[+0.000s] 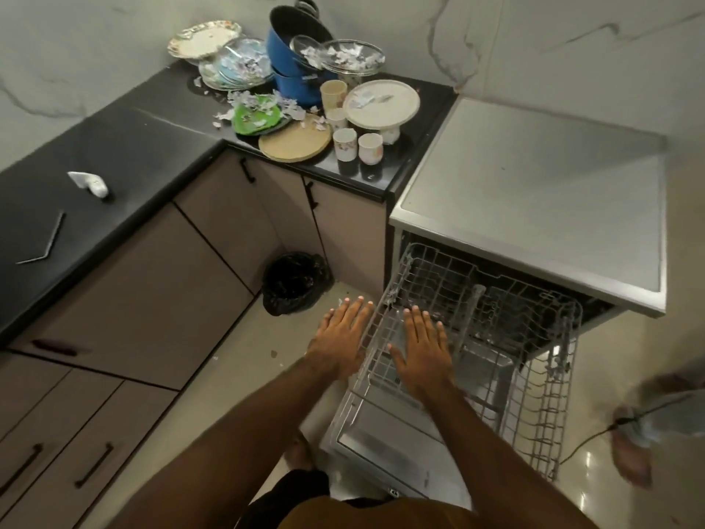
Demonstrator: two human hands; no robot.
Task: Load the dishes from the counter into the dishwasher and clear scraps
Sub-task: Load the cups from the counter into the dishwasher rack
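Single cam, head-worn, wide-angle. It looks forward and steeply down from above counter height, facing the open dishwasher (534,192). Straight lines bow toward the frame edges. Wearer's torso sits at bottom centre and both forearms run up into mid-frame. Left hand (340,335) and right hand (421,347) are close to the lens, at the left edge of the pulled-out rack (431,269). Counter (114,147) wraps from the frame's left edge to top centre. Its far right end, with the dishes (381,103), is further off. Bin (295,282) and floor (244,368) fill the gap between. Wall (95,40) takes the top band. Lower right is blurred.
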